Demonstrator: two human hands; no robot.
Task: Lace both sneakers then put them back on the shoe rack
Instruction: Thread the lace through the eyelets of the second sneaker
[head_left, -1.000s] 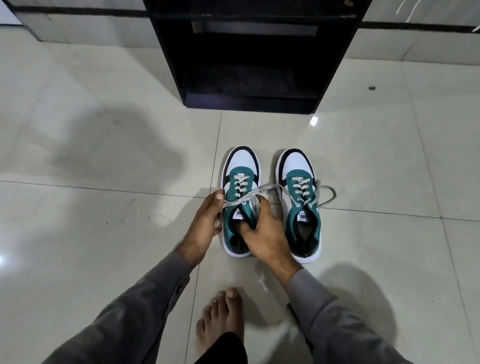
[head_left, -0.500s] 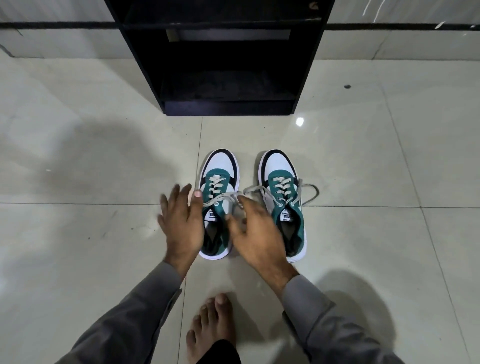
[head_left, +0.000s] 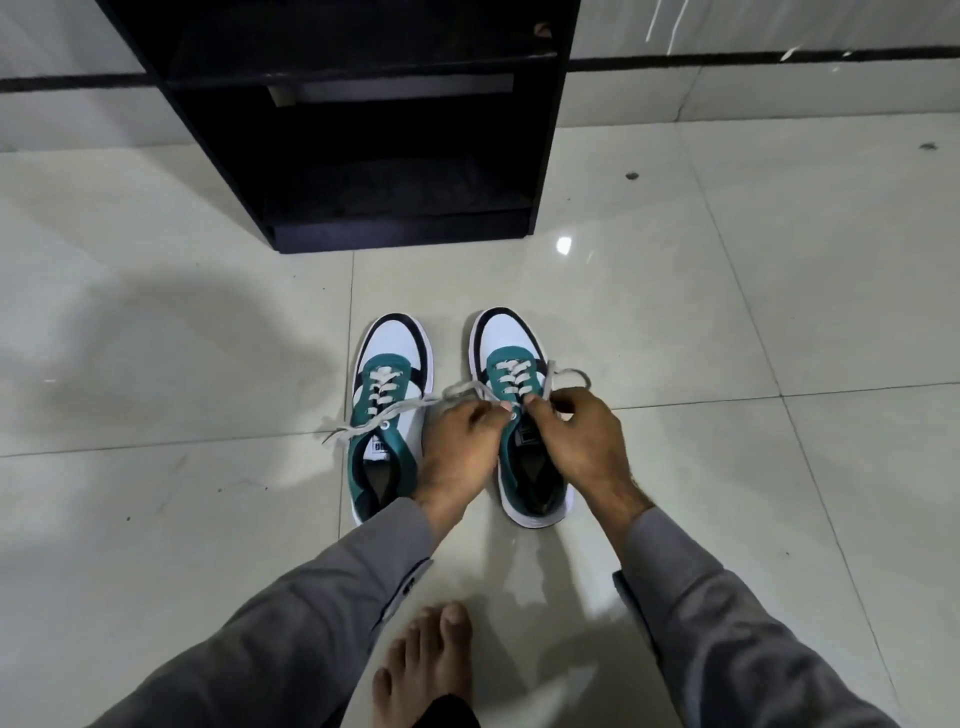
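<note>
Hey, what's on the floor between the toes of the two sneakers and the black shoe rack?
Nothing: in the head view, only bare glossy tile floor lies between the teal-and-white sneakers and the black shoe rack.

sleeves (head_left: 322, 623): grey, long, buttoned cuffs | hands: bare | foot (head_left: 426, 670): bare | trouser: dark

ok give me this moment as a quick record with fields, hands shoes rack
left hand: pinching a lace end at the right sneaker's top eyelets
right hand: pinching the other lace end, same shoe
right sneaker: on the floor, laces loose
left sneaker: beside it, untouched, lace ends untied and trailing sideways
shoe rack: black, beyond the toes, no shoes visible inside
floor: pale glossy tiles
</note>
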